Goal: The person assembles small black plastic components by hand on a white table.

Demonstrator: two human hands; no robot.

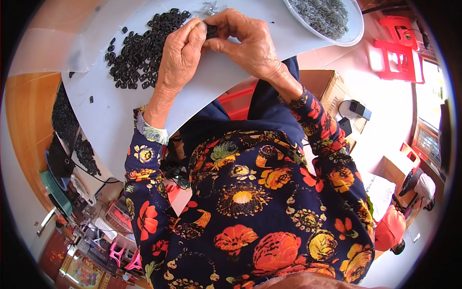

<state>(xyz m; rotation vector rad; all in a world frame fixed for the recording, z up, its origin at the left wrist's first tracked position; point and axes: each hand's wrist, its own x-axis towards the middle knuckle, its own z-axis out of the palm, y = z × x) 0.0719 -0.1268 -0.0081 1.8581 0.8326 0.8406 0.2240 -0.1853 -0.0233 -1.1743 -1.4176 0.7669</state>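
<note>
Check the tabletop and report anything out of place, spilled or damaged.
Two small oddities: a stray black piece lies by itself toward the left of the tabletop, apart from the loose heap of black pieces, and a dark speck sits alone left of the white basin. No damage is visible.

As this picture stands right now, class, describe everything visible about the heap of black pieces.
The heap of black pieces holds many small, plastic-looking parts, some showing openings. They lie loose at mixed angles on the pale table, dense in the middle, scattered at the left edge. The left hand overlaps its right side; whether they touch is unclear.
</note>
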